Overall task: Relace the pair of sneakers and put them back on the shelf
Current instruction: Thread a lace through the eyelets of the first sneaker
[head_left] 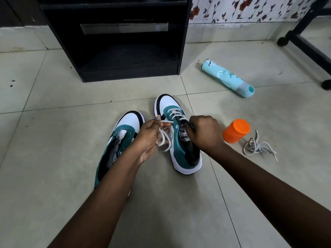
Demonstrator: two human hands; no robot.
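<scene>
Two teal, white and black sneakers stand on the tiled floor, toes pointing away from me. The right sneaker has a white lace threaded through its lower eyelets. My left hand pinches the loose end of that lace beside the shoe. At the tongue and upper eyelets, my right hand has its fingers curled around the shoe's opening; whether it also holds lace is hidden. The left sneaker has no lace and is partly covered by my left forearm. A second loose lace lies in a heap on the floor to the right.
A black shelf unit with an open lower compartment stands just beyond the shoes. A light-blue spray can lies on its side at the right. An orange-capped jar stands beside my right hand. A black wheeled frame occupies the far right.
</scene>
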